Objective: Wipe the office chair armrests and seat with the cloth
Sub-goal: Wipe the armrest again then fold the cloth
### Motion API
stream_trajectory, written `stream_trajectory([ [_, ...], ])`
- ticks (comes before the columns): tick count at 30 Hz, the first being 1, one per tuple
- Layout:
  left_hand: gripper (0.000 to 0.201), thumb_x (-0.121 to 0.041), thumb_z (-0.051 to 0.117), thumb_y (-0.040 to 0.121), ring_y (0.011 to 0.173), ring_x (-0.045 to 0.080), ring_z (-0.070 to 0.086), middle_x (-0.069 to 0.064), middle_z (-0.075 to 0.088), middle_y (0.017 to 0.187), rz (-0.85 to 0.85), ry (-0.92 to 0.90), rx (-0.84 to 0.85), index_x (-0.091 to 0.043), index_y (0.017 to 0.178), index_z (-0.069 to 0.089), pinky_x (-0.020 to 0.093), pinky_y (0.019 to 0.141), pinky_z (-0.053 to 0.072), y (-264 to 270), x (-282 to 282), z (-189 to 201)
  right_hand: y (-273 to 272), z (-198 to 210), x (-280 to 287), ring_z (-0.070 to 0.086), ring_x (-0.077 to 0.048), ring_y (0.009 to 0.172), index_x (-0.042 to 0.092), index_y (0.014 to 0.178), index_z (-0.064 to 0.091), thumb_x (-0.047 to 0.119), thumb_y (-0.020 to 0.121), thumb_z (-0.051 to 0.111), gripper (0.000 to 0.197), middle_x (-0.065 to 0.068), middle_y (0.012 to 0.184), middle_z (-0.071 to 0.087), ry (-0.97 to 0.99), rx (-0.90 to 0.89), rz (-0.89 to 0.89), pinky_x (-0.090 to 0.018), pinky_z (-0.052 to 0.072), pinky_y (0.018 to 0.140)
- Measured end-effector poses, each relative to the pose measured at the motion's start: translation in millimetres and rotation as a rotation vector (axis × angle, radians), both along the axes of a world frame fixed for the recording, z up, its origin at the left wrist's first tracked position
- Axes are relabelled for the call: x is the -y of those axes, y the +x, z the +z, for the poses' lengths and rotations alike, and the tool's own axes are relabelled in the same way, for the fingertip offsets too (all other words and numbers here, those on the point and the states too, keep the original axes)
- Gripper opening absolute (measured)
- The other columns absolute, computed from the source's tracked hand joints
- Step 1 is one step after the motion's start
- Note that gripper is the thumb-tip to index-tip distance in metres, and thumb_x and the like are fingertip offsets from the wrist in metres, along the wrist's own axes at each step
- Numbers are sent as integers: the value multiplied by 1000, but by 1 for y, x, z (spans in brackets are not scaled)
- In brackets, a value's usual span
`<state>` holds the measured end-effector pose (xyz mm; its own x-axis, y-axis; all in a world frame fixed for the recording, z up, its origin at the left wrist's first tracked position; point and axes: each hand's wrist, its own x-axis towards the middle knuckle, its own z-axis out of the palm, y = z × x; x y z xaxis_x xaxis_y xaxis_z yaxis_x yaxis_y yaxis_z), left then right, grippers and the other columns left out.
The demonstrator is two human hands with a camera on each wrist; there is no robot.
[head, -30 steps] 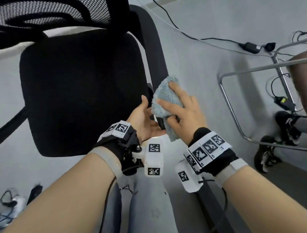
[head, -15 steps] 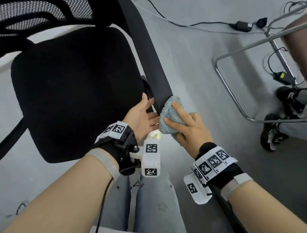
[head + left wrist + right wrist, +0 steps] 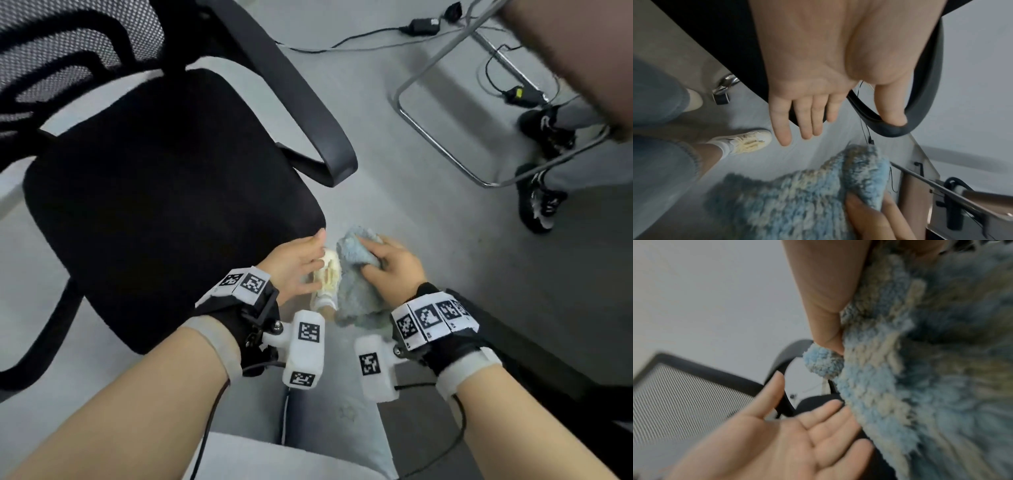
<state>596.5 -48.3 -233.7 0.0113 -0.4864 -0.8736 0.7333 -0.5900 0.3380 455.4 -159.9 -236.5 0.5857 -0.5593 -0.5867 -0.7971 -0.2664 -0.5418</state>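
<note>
The black office chair fills the left of the head view, with its fabric seat (image 3: 164, 205), mesh back (image 3: 68, 44) and curved right armrest (image 3: 301, 102). A fluffy blue cloth (image 3: 356, 291) hangs in the air just off the seat's front right corner, clear of the armrest. My right hand (image 3: 390, 263) grips it, thumb and fingers bunching the cloth (image 3: 920, 369). My left hand (image 3: 301, 263) is beside it with the palm turned to the cloth, fingers straight (image 3: 807, 113) and holding nothing. The left armrest is only partly in view.
Grey floor lies all round. A chrome tube frame (image 3: 445, 137) and another person's dark shoes (image 3: 537, 205) are at the right. Cables and a power adapter (image 3: 421, 25) lie at the back. My jeans legs (image 3: 325, 428) and pale shoe (image 3: 327, 274) are below the hands.
My right hand slid the cloth down the right armrest and off its front end toward me. My left hand came back with it, away from the armrest.
</note>
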Motion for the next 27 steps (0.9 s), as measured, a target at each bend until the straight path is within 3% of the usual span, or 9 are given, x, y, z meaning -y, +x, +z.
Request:
stream_trajectory([
  [5, 39, -47, 37, 91, 95, 14, 60, -1, 64, 102, -278, -192, -112, -18, 105, 59, 28, 76, 53, -20, -2, 68, -25, 71, -51, 51, -14, 106, 11, 126, 53, 0, 80, 66, 50, -5, 112, 54, -11, 367, -408, 2, 30, 85],
  [7, 39, -42, 40, 89, 93, 14, 65, 2, 67, 103, -365, -303, -139, -15, 111, 59, 31, 80, 54, -37, 6, 95, -39, 105, -67, 51, -6, 100, 19, 125, 51, 6, 76, 73, 55, -2, 108, 53, -41, 501, -541, 5, 31, 86],
  [10, 44, -28, 55, 80, 93, 18, 67, 9, 65, 109, -417, -408, -160, -9, 120, 54, 32, 82, 56, -68, 17, 124, -72, 143, -84, 53, 0, 104, 27, 119, 52, 23, 73, 68, 49, -2, 115, 55, -67, 640, -710, -7, 37, 96],
  [13, 26, -14, 57, 84, 89, 15, 68, 5, 70, 101, -606, -473, -141, -11, 109, 59, 28, 79, 56, -124, 28, 150, -126, 177, -104, 52, 10, 107, 24, 124, 50, 22, 77, 60, 48, -4, 125, 55, -131, 744, -975, -10, 40, 95],
  [15, 22, -10, 56, 84, 85, 13, 69, 5, 70, 99, -727, -500, -138, -10, 106, 59, 26, 77, 57, -164, 32, 163, -164, 192, -120, 53, 3, 111, 25, 132, 39, 17, 73, 63, 64, -1, 128, 51, -159, 803, -1175, -13, 44, 94],
  [18, 44, -14, 62, 74, 90, 16, 68, 8, 67, 106, -939, -520, -168, -7, 117, 53, 28, 77, 57, -227, 30, 180, -222, 205, -150, 56, -13, 110, 21, 142, 27, 18, 64, 71, 90, -3, 125, 51, -90, 809, -1449, -29, 48, 96],
  [22, 48, -12, 77, 67, 88, 13, 69, 2, 71, 99, -1234, -566, -248, -13, 110, 56, 26, 73, 56, -311, 16, 198, -292, 222, -201, 66, -25, 90, 9, 106, 62, 11, 64, 78, 45, -10, 100, 69, 76, 935, -1671, -34, 56, 79],
  [24, 47, -22, 77, 62, 86, 11, 69, -3, 73, 92, -1390, -603, -261, -16, 104, 57, 22, 70, 55, -350, 7, 206, -320, 226, -227, 69, -20, 79, 8, 94, 64, 8, 68, 73, 28, -5, 86, 73, 16, 984, -1787, -29, 59, 68],
  [27, 31, -16, 72, 75, 88, 16, 65, 2, 68, 97, -1571, -641, -220, -15, 102, 58, 22, 74, 55, -407, -6, 216, -362, 222, -263, 69, -7, 68, 10, 87, 63, -4, 76, 65, 18, 7, 71, 73, -178, 979, -1979, -18, 53, 56],
])
